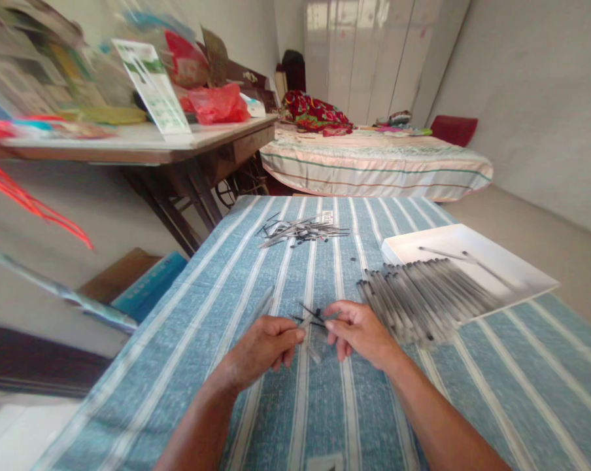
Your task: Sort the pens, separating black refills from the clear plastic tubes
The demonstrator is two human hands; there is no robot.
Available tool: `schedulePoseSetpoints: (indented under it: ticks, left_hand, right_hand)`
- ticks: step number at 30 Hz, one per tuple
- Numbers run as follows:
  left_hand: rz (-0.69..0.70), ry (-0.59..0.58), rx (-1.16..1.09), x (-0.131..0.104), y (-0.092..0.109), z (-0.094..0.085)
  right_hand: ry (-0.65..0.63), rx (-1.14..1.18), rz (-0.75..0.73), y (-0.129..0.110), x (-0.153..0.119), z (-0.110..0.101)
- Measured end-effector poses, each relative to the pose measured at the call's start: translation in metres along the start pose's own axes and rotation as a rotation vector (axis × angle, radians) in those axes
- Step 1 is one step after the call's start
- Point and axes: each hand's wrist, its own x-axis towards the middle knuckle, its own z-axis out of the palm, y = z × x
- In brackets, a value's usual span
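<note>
My left hand (269,347) is closed, thumb against fingers, on a small clear pen part (304,322). Facing it, my right hand (357,329) pinches a thin dark stick like a pen refill (313,313), its tip near the left hand's part. Dark bits and a clear piece (314,355) show between and below the hands, too blurred to name exactly. Clear pen tubes (262,304) lie just beyond my left hand. Right of my right hand, many black-ended clear pens (413,297) lie side by side in a row, partly on a white tray (518,265).
A loose pile of thin dark sticks and small black caps (303,230) lies towards the table's far edge. The striped cloth (187,366) covers the table. At the left stands a cluttered sewing table (143,152); a bed (374,160) is behind.
</note>
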Motion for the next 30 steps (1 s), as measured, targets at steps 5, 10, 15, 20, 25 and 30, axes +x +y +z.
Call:
schedulePoseSetpoints:
  ticks: [5, 10, 15, 20, 25, 30]
  left_hand:
    - [0.013, -0.068, 0.062, 0.001, 0.003, 0.005]
    - [0.011, -0.11, 0.077, 0.001, 0.004, 0.01]
    - [0.006, -0.061, 0.141, -0.003, 0.001, -0.006]
    - [-0.021, 0.08, 0.34, -0.009, -0.007, -0.033]
    - [-0.107, 0.348, 0.694, -0.001, -0.013, -0.037]
    - [-0.28, 0.5, 0.925, 0.009, -0.019, -0.032]
  right_hand:
    - [0.015, -0.049, -0.032, 0.007, 0.003, 0.01]
    - [-0.005, -0.01, -0.02, 0.008, 0.003, 0.014]
    - [0.198, 0.005, -0.005, 0.003, 0.005, -0.004]
    - [0.49, 0.044, 0.014, 0.003, 0.01, -0.022]
    - [0.49, -0.202, 0.065, 0.004, 0.008, -0.015]
    - [0.495, -0.919, 0.073, -0.009, -0.001, -0.017]
